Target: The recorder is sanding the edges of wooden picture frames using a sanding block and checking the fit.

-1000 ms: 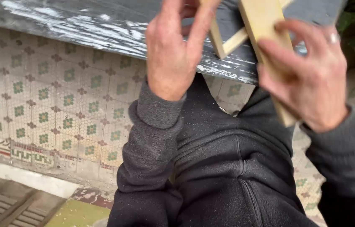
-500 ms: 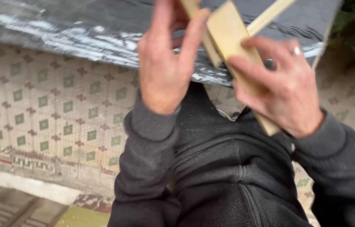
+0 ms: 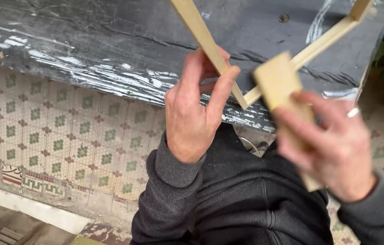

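One pale wooden frame [image 3: 292,59], three of its thin strips in view, hangs over the near edge of the dark, paint-streaked tabletop [image 3: 110,41]. The left hand [image 3: 196,113] pinches one strip near the frame's corner. The right hand [image 3: 332,140] is closed round one wooden block [image 3: 280,84], whose end touches the frame just beside that corner. One ring [image 3: 353,112] shows on the right hand.

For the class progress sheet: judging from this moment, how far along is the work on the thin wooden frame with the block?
Done: the wooden frame is already joined, with corners showing near the block and at upper right. In hand: the left hand pinches one frame strip over the dark tabletop, and the right hand holds a wooden block against the near corner, blurred. Left: the other corners, probably; how many have been worked cannot be told.
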